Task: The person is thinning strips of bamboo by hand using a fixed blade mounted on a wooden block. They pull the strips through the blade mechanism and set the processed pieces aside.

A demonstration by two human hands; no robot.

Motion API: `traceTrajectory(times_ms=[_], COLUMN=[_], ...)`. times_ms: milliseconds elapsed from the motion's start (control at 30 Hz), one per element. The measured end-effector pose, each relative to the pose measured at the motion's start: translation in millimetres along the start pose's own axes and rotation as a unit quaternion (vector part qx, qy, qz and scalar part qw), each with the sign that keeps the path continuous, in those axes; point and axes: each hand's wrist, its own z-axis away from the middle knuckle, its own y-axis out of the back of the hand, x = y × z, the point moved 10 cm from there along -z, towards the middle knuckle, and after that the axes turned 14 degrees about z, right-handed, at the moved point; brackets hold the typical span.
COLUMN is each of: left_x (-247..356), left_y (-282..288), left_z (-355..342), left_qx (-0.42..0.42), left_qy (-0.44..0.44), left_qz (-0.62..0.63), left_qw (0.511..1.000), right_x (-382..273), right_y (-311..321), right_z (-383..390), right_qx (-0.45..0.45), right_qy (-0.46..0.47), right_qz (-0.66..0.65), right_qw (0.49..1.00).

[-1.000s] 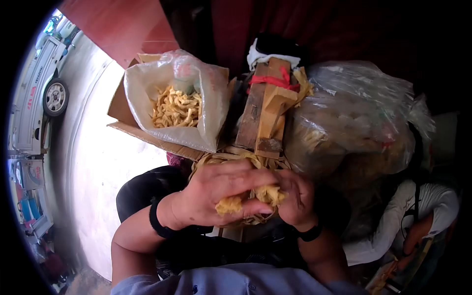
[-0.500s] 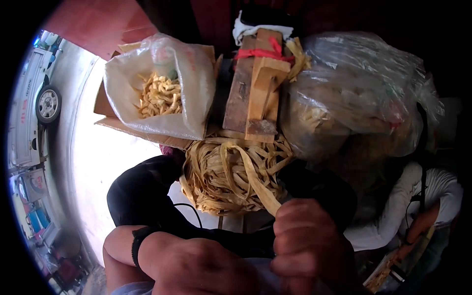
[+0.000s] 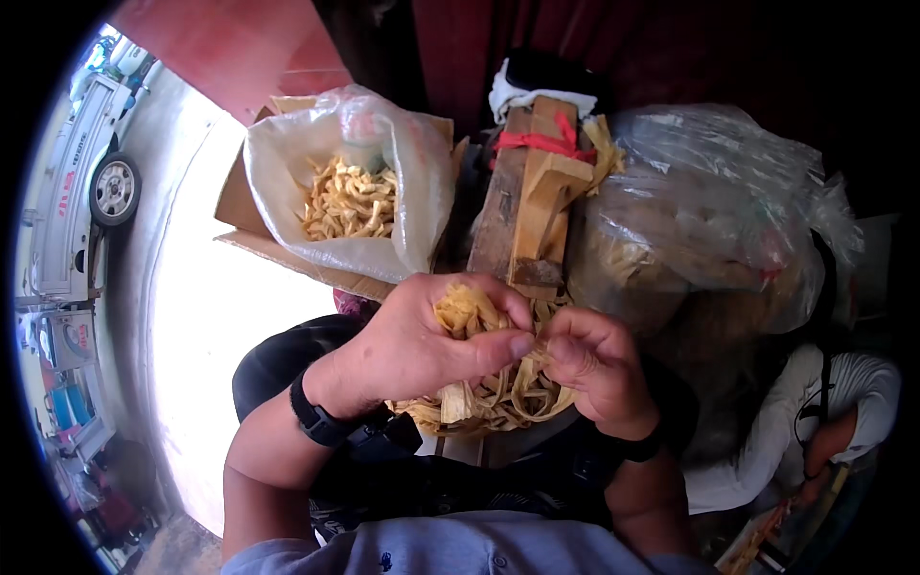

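This looks like a small, shady work spot next to a bright open yard or street, where a white truck (image 3: pixel 62 206) stands on the pale ground (image 3: pixel 177 316). You can tell people make things here from the heap of tan strips (image 3: pixel 503 402), the bag (image 3: pixel 278 187) of twisted yellow bits (image 3: pixel 350 201) in a cardboard box (image 3: pixel 240 192), the wooden boards (image 3: pixel 500 220), and another person (image 3: pixel 771 431) close by.

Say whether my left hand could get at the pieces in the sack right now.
Probably yes: the sack stands open beyond the left hand, and nothing seems to cover the pieces. That hand is holding a clump, though, so it may need freeing first.
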Motion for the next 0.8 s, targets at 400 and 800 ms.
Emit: traceTrajectory(times_ms=[400,800], left_x=[-22,-66], left_y=[28,90], left_z=[-35,-91], left_qx=[0.097,0.231], left_qy=[-0.069,-0.091], left_qz=[0.068,-0.091], left_qw=[0.991,0.965], right_x=[-8,20], right_y=[72,111], right_z=[-14,-43], right_qx=[0.287,0.419], right_qy=[0.135,0.099], right_qz=[0.264,0.453], right_qw=[0.911,0.781])
